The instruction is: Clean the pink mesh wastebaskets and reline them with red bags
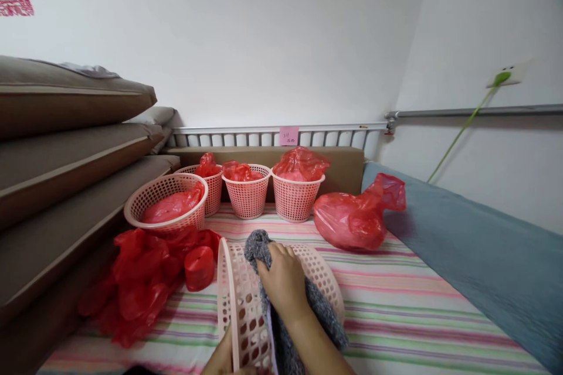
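A pink plastic basket (325, 275) lies on its side on the striped sheet (387, 304), its rim facing left. My right hand (284, 275) grips a grey cloth (325, 304) and presses it on the outside of the basket; the cloth hangs down over the basket wall. At the bottom edge my left hand (224, 351) is at the basket's rim, partly inside the opening and seen through the holes. Its fingers are mostly hidden behind the mesh and the frame's edge.
Behind stand several pink baskets (248, 198) with red bags in them. A full red bag (349, 220) lies at right. Crumpled red bags (141, 281) and a red roll (199, 268) are at left, beside stacked cushions (65, 158). Blue fabric (453, 246) covers the right side.
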{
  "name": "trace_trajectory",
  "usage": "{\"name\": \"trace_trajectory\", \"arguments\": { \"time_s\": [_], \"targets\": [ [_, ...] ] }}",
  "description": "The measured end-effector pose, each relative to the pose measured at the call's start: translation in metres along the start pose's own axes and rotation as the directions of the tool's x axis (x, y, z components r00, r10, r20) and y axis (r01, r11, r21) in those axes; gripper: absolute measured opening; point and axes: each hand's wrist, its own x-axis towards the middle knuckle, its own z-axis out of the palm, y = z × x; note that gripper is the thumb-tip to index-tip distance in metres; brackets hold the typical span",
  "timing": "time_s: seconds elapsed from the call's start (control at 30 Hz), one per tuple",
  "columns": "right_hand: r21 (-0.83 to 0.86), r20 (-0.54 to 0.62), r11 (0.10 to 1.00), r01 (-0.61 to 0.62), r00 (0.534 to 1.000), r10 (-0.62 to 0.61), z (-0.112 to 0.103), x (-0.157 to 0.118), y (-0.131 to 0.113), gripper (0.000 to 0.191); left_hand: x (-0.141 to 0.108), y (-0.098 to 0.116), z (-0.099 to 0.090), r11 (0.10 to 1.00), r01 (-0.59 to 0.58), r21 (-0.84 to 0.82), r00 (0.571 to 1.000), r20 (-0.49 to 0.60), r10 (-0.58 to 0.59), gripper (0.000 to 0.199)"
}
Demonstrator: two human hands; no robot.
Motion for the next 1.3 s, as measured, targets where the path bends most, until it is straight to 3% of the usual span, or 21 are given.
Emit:
{"name": "trace_trajectory", "arguments": {
  "time_s": [0.07, 0.13, 0.23, 0.33, 0.47, 0.67, 0.87, 1.0, 1.13, 1.23, 1.3],
  "targets": [
    [0.033, -0.013, 0.999, 0.011, 1.000, -0.011, -0.001, -0.009, 0.000, 0.022, 0.004, 0.024, 0.018, 0.999, -0.007, 0.050, 0.998, -0.063, 0.010, 0.075],
    [0.053, -0.033, 0.998, 0.032, 0.999, -0.030, -0.003, -0.022, 0.002, 0.025, 0.009, 0.050, 0.040, 0.993, -0.083, 0.080, 0.991, -0.100, 0.091, 0.066],
    [0.027, -0.102, 0.997, 0.070, 0.993, -0.067, -0.005, -0.042, 0.011, 0.030, 0.014, 0.073, 0.063, 0.995, -0.063, 0.072, 0.991, -0.109, 0.071, 0.062],
    [-0.036, -0.172, 0.992, 0.120, 0.977, -0.124, -0.005, -0.057, 0.022, 0.033, 0.013, 0.069, 0.065, 0.997, -0.035, 0.075, 0.998, -0.054, 0.039, 0.067],
    [-0.057, -0.147, 0.989, 0.136, 0.979, -0.143, -0.002, -0.058, 0.027, 0.033, 0.011, 0.050, 0.046, 0.992, -0.050, 0.114, 0.998, -0.018, 0.053, 0.069],
    [-0.019, -0.073, 0.998, 0.053, 0.996, -0.054, 0.004, -0.019, 0.018, 0.028, 0.007, 0.031, 0.023, 0.995, -0.008, 0.097, 1.000, 0.000, 0.008, 0.075],
    [-0.030, 0.017, 1.000, 0.002, 1.000, -0.002, 0.008, 0.014, 0.010, 0.018, 0.006, 0.012, 0.011, 0.995, -0.036, 0.088, 0.999, 0.038, 0.032, 0.070],
    [-0.008, -0.007, 1.000, -0.002, 1.000, 0.002, 0.009, 0.010, 0.012, 0.023, 0.009, 0.020, 0.020, 0.998, -0.007, 0.067, 1.000, 0.008, 0.006, 0.067],
    [0.032, -0.061, 0.999, 0.029, 0.998, -0.027, 0.007, -0.008, 0.017, 0.027, 0.021, 0.053, 0.049, 0.989, -0.056, 0.139, 0.991, -0.111, 0.072, 0.063],
    [0.025, -0.133, 0.997, 0.074, 0.989, -0.070, 0.005, -0.027, 0.025, 0.027, 0.026, 0.070, 0.066, 0.984, -0.092, 0.153, 0.987, -0.119, 0.111, 0.059],
    [0.005, -0.185, 0.995, 0.098, 0.978, -0.095, 0.004, -0.041, 0.031, 0.028, 0.024, 0.070, 0.068, 0.988, -0.071, 0.135, 0.991, -0.100, 0.085, 0.063]
  ]
}}
